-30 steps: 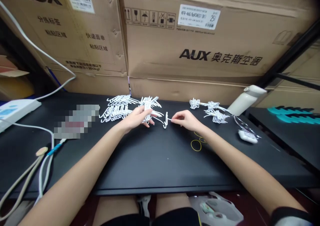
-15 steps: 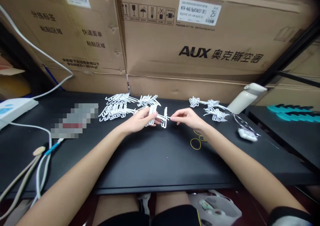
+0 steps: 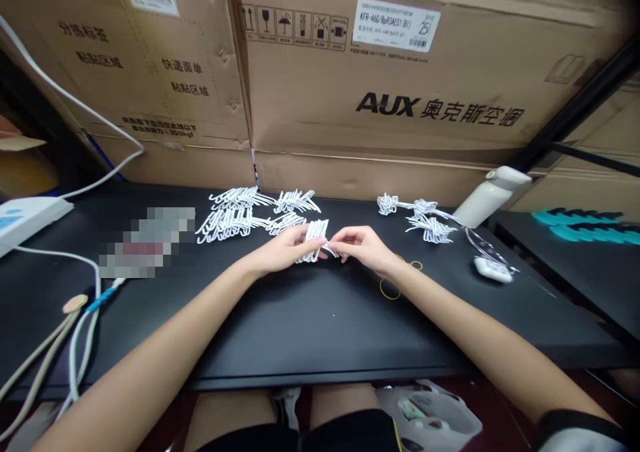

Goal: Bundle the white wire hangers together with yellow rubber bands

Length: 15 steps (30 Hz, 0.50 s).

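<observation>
My left hand (image 3: 289,247) is closed around a row of thin white hooks (image 3: 316,232), which stand side by side above the black tabletop. The fingertips of my right hand (image 3: 357,244) pinch the right end of this row, where thin white strands stick out. Behind my left hand lie several more clusters of white hooks (image 3: 227,224), some partly covered by that hand. Further white clusters (image 3: 431,229) rest beyond my right hand. Yellow rubber bands (image 3: 390,289) lie under my right wrist, which hides part of them.
Large cardboard boxes (image 3: 320,125) wall off the back of the black table (image 3: 320,332). At the right are a pale bottle (image 3: 487,199) and a small white case (image 3: 494,270) with a cord. A power strip (image 3: 35,219) and cables (image 3: 97,305) occupy the left.
The single hook that stood apart on the right now sits against the others in the row. My hands have come closer together and slightly nearer to me.
</observation>
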Available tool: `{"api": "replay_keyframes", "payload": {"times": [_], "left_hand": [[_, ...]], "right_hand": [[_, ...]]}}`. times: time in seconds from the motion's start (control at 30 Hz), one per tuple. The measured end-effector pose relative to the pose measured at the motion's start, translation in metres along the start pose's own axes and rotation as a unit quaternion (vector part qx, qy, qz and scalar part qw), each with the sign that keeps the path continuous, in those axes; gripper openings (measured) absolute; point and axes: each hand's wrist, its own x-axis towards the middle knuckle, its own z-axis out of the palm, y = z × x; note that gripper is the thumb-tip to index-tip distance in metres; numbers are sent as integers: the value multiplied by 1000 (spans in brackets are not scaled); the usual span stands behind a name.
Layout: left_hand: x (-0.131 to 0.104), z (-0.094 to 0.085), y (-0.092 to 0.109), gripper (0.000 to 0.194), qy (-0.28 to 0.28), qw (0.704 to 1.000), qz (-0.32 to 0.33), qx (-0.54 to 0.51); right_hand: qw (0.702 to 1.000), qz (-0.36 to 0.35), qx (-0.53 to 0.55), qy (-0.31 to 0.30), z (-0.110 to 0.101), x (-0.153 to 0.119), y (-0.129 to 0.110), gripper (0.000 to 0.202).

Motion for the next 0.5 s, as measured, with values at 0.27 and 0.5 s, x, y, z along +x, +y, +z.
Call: {"api": "replay_keyframes", "payload": {"times": [0.27,0.5], "left_hand": [[0,-10,9,35,88,995,-19,-30],[-6,-39,19,36,196,975,-69,-84]], "right_hand": [[997,8,55,48,4,9,3,33],[950,-96,-296,23,11,41,11,18]]}}
